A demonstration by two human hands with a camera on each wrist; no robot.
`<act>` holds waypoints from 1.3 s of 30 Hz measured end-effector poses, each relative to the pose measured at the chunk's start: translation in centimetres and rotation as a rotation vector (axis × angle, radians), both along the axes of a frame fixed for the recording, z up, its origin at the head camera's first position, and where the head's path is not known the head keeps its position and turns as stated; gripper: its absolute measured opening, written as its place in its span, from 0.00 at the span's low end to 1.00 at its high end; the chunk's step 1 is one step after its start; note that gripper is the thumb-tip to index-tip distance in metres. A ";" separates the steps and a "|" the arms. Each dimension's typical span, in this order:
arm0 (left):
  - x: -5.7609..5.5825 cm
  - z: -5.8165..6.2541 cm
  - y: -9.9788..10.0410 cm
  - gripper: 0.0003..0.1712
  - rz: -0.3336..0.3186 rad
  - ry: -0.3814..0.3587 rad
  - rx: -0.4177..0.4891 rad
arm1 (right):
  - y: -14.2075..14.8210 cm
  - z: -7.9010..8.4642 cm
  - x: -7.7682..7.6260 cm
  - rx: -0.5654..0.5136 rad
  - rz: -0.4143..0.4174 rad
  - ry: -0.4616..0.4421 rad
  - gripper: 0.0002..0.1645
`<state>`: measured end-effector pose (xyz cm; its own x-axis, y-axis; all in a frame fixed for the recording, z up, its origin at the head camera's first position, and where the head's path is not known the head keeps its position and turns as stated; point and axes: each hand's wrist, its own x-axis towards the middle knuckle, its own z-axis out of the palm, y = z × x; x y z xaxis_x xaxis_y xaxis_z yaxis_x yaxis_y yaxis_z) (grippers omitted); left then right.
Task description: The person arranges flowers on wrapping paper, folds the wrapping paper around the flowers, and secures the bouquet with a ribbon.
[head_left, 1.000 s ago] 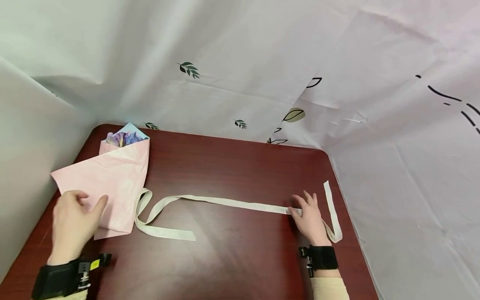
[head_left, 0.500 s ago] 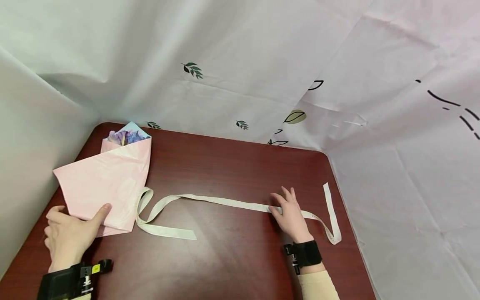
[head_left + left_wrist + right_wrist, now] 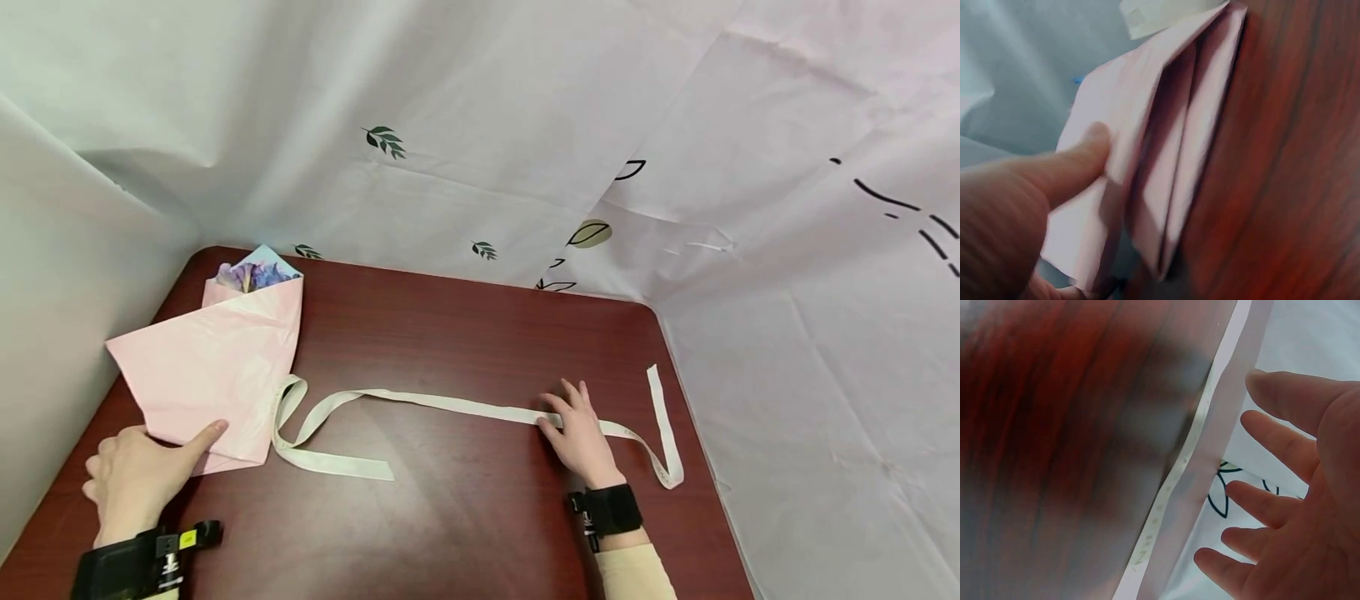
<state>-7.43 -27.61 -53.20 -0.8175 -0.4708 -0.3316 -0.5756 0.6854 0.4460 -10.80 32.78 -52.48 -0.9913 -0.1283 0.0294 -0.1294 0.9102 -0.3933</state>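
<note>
A flower bouquet wrapped in pink paper (image 3: 225, 358) lies at the left of the table, purple-blue flowers (image 3: 255, 277) peeking out at its far end. My left hand (image 3: 137, 479) pinches the paper's near left edge. In the left wrist view its thumb (image 3: 1082, 162) presses the outer face of the pink paper (image 3: 1125, 94), and the other fingers are mostly hidden behind the fold. A long white ribbon (image 3: 450, 404) runs from beside the wrap to the right. Over it hovers my right hand (image 3: 581, 437), fingers spread; the right wrist view shows a gap between them and the ribbon (image 3: 1179, 465).
The dark red tabletop (image 3: 450, 333) has rounded far corners. White sheeting (image 3: 480, 125) with leaf prints encloses the back and sides. The ribbon's far-right length bends back near the table's right edge, and its left end curls beside the wrap.
My left hand has moved from above the paper to its near left edge, and that edge is now gathered in. My right hand has shifted left along the ribbon.
</note>
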 end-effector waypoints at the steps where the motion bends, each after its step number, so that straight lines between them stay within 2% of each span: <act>1: 0.0 -0.1 0.1 0.69 -0.005 0.006 -0.007 | 0.0 -0.1 0.0 0.000 0.003 -0.005 0.26; 6: 0.0 -0.4 0.5 0.68 0.006 0.021 -0.010 | -0.1 -0.3 0.2 0.002 0.012 -0.015 0.26; 10: 0.0 -0.4 0.8 0.66 0.050 0.047 0.015 | 0.0 -0.3 0.2 -0.007 0.005 -0.014 0.26; 14: 0.0 -0.4 1.3 0.65 0.109 0.088 0.072 | 0.0 -0.4 0.2 -0.012 0.002 -0.014 0.26; 18: -0.1 -0.2 1.5 0.67 0.145 0.081 0.128 | -0.1 -0.4 0.2 -0.017 0.008 -0.019 0.26; 23: -0.3 0.1 1.7 0.68 0.160 0.079 0.159 | -0.2 -0.4 0.1 -0.019 0.018 -0.021 0.27; 33: -0.3 0.3 2.9 0.67 0.185 0.181 0.163 | 0.8 0.1 0.2 -0.032 0.001 -0.012 0.26; 39: -0.5 0.3 2.5 0.67 0.168 0.190 0.164 | 0.6 0.2 0.1 -0.023 -0.001 -0.034 0.26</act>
<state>-7.90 -25.06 -52.88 -0.7877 -0.5574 -0.2623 -0.5701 0.4981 0.6534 -10.74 33.36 -52.29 -0.9919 -0.1269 -0.0012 -0.1148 0.9010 -0.4182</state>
